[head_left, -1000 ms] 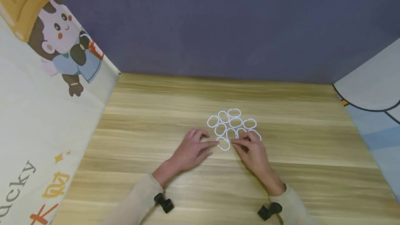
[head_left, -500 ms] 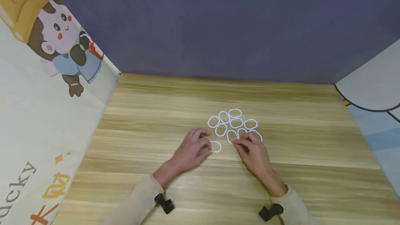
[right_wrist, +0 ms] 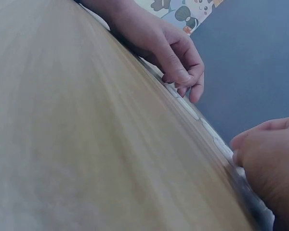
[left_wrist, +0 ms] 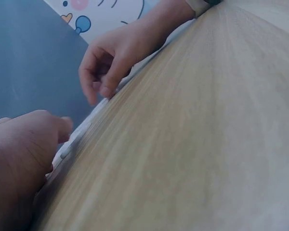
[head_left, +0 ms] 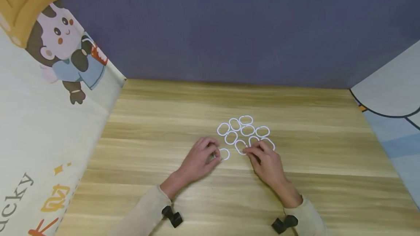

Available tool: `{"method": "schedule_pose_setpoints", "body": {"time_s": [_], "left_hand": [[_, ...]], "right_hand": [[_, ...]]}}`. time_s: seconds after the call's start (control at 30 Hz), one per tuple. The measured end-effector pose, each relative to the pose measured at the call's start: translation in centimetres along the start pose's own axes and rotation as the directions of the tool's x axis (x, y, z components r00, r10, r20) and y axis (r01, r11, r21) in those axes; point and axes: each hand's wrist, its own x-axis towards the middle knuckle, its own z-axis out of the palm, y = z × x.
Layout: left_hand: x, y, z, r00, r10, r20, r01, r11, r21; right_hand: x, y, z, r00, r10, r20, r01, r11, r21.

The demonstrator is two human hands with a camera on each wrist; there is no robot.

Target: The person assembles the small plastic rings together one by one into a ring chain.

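Note:
In the head view, several thin white oval curtain rings, each with a small gap, lie flat on the wooden table. My left hand (head_left: 199,158) pinches the left end of one ring (head_left: 229,153) between thumb and index finger, apart from the group; the fingers cover that end. Opposite it, my right hand (head_left: 268,160) has thumb and index fingertips together on the right side of another ring (head_left: 236,148). Its knuckles partly overlap two more rings, one of them the far right ring (head_left: 273,145). Both wrist views show the two hands low over the tabletop.
The other rings form a loose cluster beyond the hands, such as the top ring (head_left: 246,116) and the leftmost ring (head_left: 218,130). A dark blue panel (head_left: 229,28) stands behind the table (head_left: 157,119). A printed cartoon panel (head_left: 26,94) borders the left side.
My left hand has drawn its ring leftward, away from the cluster, its fingers curling from a pointed index into a pinch. The ring at my right fingertips has shifted slightly toward me and left.

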Motion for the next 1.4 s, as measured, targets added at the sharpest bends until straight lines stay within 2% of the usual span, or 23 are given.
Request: {"method": "schedule_pose_setpoints", "body": {"time_s": [0.2,0.3,0.47,0.8,0.93,1.13,1.4], "left_hand": [[0.03,0.16,0.25,0.988,-0.136,-0.075,0.129,0.988,-0.084],[0.11,0.24,0.21,0.982,-0.166,-0.088,0.158,0.983,-0.092],[0.18,0.27,0.15,0.986,-0.151,-0.076,0.147,0.988,-0.054],[0.24,0.27,0.08,0.989,-0.121,-0.085,0.119,0.993,-0.025],[0.2,0.19,0.12,0.991,-0.114,-0.074,0.112,0.993,-0.031],[0.12,0.11,0.22,0.997,-0.054,-0.063,0.054,0.999,-0.004],[0.13,0.25,0.18,0.997,-0.074,-0.029,0.074,0.997,0.023]], "right_hand": [[-0.13,-0.09,-0.01,1.0,-0.015,0.025,0.015,1.0,0.017],[-0.09,-0.15,0.06,0.998,-0.05,0.024,0.05,0.999,0.022],[-0.01,-0.19,0.11,0.996,-0.088,0.005,0.088,0.996,0.019],[-0.13,-0.07,0.07,0.999,-0.046,0.005,0.046,0.999,0.009],[-0.21,-0.12,0.07,1.0,0.009,-0.016,-0.009,1.0,-0.023],[-0.22,-0.18,0.1,0.991,0.119,-0.061,-0.124,0.989,-0.08],[-0.25,-0.27,0.09,0.988,0.147,-0.039,-0.149,0.986,-0.071]]}}
